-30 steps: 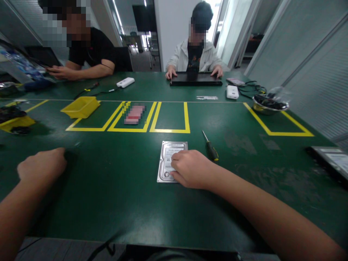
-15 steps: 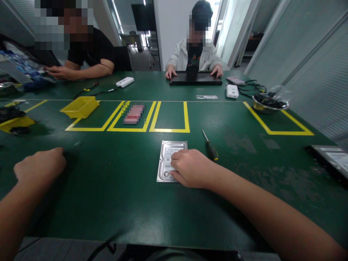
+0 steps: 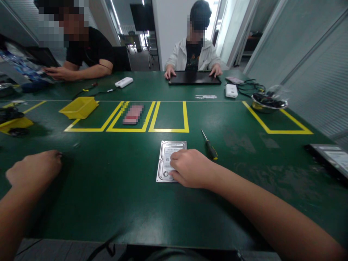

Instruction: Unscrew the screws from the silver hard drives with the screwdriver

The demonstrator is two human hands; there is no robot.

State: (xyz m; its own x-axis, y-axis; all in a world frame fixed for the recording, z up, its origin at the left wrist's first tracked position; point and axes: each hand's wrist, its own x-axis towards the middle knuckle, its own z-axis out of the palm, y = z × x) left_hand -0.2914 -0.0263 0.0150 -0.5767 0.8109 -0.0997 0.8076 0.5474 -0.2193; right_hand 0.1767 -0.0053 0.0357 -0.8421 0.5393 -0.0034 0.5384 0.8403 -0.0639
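A silver hard drive [image 3: 163,159] with a white label lies flat on the green table, label side up. My right hand [image 3: 190,168] rests over its right half, fingers curled and closed; what lies under the fingers, if anything, is hidden. To the right of the drive is a screwdriver [image 3: 210,148] with a black and yellow handle, its tip pointing away from me. Well to the left, my left hand [image 3: 35,166] is closed in a fist, with a tiny dark spot at its fingertips, too small to name.
A yellow bin [image 3: 80,107] and a pink phone-like object [image 3: 133,114] sit by yellow tape outlines. Another yellow bin [image 3: 16,125] with dark parts stands far left. A metal bowl [image 3: 269,103] and a second drive [image 3: 330,159] are right. Two people sit opposite.
My left hand has shifted slightly left and down, and a small dark spot now shows at its fingertips. My right hand stays over the hard drive.
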